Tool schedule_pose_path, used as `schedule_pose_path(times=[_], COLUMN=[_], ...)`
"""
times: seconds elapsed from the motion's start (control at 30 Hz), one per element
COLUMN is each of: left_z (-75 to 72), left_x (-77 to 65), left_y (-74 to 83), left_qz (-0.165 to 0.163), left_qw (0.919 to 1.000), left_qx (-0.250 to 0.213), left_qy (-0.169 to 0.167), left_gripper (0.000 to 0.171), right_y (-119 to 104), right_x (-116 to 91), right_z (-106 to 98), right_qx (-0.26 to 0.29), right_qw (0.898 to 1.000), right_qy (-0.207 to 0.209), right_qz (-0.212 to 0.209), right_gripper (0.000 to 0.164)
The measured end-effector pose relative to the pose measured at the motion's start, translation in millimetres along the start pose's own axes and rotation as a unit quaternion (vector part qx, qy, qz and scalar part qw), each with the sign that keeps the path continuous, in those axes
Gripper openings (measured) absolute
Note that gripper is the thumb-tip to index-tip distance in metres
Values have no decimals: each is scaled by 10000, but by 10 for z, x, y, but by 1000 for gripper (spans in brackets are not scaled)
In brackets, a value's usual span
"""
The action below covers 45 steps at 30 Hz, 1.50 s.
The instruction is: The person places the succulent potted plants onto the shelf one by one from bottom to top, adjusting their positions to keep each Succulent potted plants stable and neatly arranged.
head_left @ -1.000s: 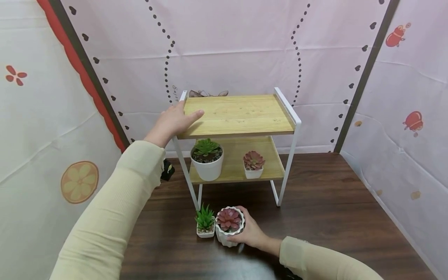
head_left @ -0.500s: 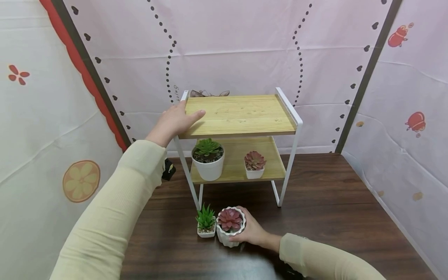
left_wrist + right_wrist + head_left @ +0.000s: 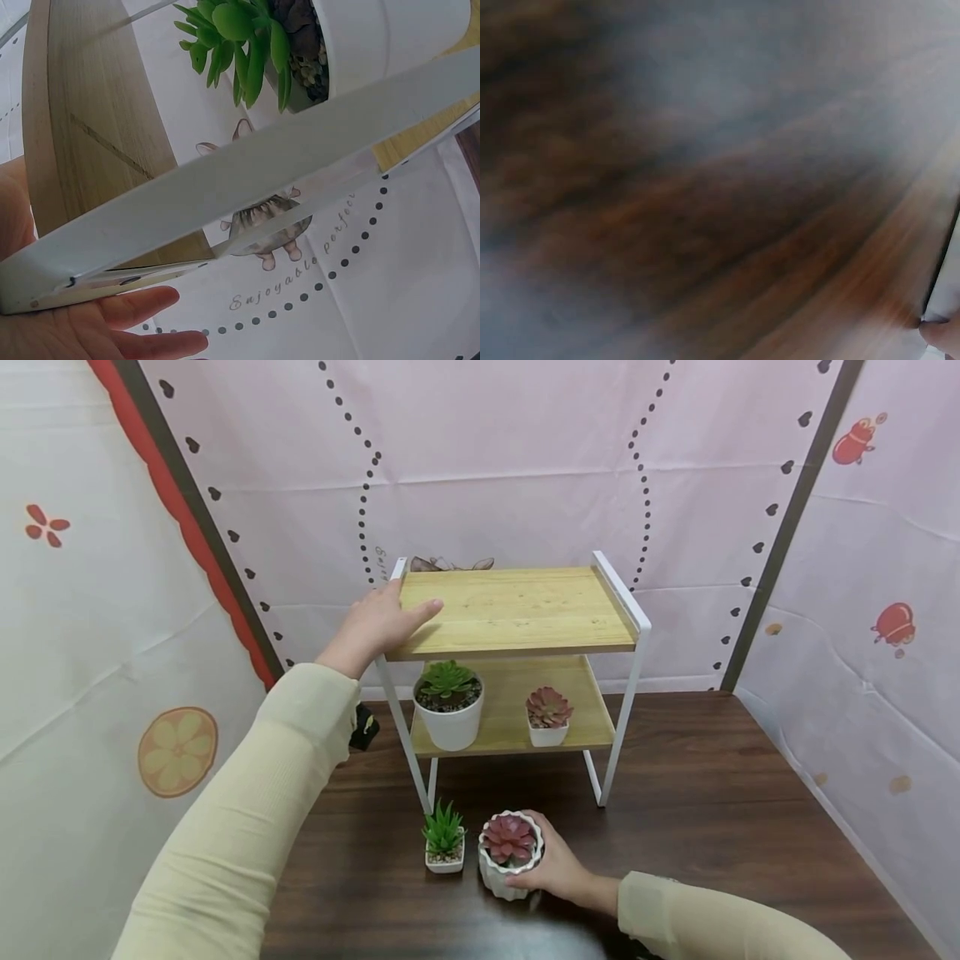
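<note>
In the head view, my left hand (image 3: 378, 622) rests at the upper left edge of a two-tier shelf (image 3: 517, 614), its thumb stretched over the wooden top. The left wrist view shows straight fingers (image 3: 139, 304) beside the white side frame (image 3: 225, 176). Low in front of the shelf, my right hand (image 3: 557, 864) grips a potted succulent (image 3: 508, 841) with dark red leaves and a white fluted pot, thumb at the near side. To its left stands a small spiky green plant (image 3: 444, 839) in a square white pot, a narrow gap between them.
On the lower tier sit a green succulent (image 3: 450, 714) in a round white pot and a smaller reddish succulent (image 3: 548, 718) in a square one. The shelf's legs stand on the dark wooden table (image 3: 697, 793). Printed cloth (image 3: 510, 460) encloses the back and sides.
My right hand has shifted the red potted succulent a little to the right, widening the gap from the small green plant. The left hand stays on the shelf.
</note>
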State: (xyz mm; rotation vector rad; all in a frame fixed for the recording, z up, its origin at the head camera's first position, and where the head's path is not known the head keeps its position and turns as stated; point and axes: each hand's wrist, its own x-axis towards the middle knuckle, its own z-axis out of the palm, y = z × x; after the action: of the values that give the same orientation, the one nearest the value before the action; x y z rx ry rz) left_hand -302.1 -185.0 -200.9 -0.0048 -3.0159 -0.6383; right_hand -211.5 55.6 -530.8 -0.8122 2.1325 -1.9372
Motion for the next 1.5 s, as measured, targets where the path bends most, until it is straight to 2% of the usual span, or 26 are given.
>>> schedule_pose_path(times=[0.33,0.47,0.6,0.73,0.97,1.13,1.27,1.5], left_z=[-11,-11,-10,-7,-3,4,13,3], left_x=[-7,-6,-5,-4,5,7,0,-2], left_y=[17,11,9,6,7,-2,-12,0], left_qz=[12,-20,-21,-27,-24,-23,-25,28], left_qw=[10000,10000,9999,9999,9998,9998,9999,9999], left_qx=[32,38,47,59,118,127,82,99], left_qy=[-14,-58,-91,-105,-131,-122,-112,-87], left_gripper=[89,90,91,91,91,90,90,91], right_y=[-76,-148,-273,-455,-811,-1114,-1356,-1735], right_x=[-126,-166,-191,-192,-138,-67,-6,67], right_z=[-107,-149,-187,-244,-409,-522,-605,-680], right_qx=[-215,-84,50,212,369,-27,-113,226], right_qw=[9996,9997,10000,9997,9991,9997,9990,9993], right_qy=[55,-28,28,41,-191,-154,-253,-214], right_qz=[-188,-240,-63,80,-109,-168,-347,-196], right_gripper=[83,81,80,80,78,78,77,79])
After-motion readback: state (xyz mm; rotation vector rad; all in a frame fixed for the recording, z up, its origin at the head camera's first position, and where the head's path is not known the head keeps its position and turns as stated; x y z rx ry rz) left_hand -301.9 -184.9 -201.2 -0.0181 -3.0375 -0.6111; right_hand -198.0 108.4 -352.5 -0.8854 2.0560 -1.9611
